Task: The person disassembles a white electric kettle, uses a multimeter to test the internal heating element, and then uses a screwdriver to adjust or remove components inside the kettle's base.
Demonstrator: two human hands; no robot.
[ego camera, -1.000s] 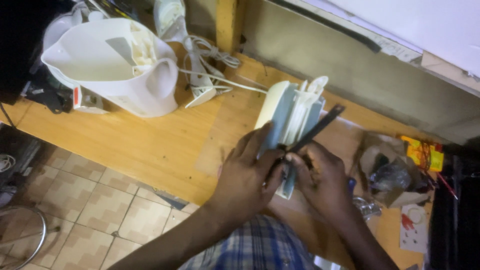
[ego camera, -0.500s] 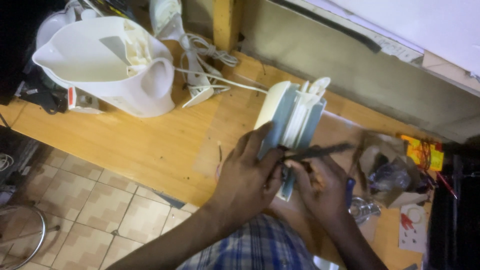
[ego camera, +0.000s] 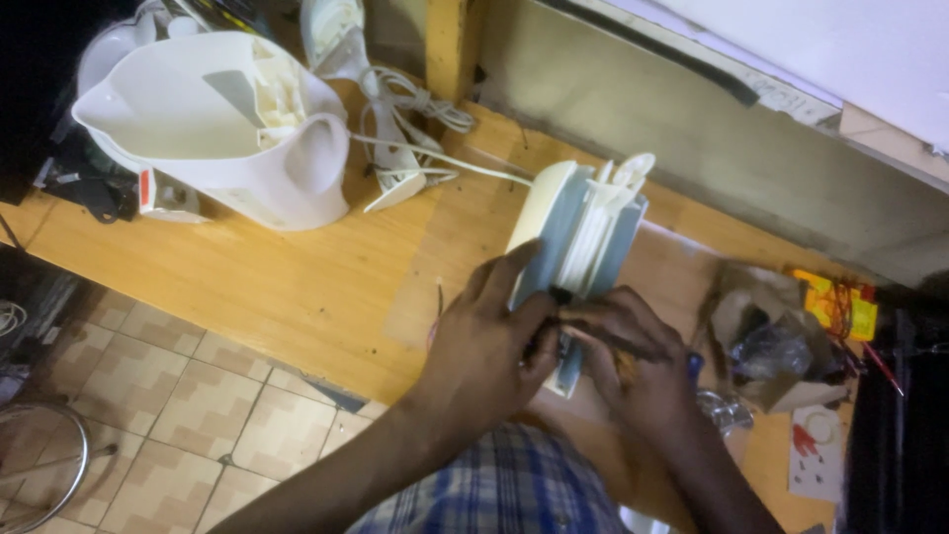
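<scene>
Both hands (ego camera: 494, 346) on plastic housing (ego camera: 583, 237)

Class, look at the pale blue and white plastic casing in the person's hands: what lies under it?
The plastic casing rests on the wooden bench. Both hands, left and right, cover its near end, so whatever lies beneath that part is hidden.

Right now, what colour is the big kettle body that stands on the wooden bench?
The kettle body is white, seen best in the head view, the only view.
</scene>
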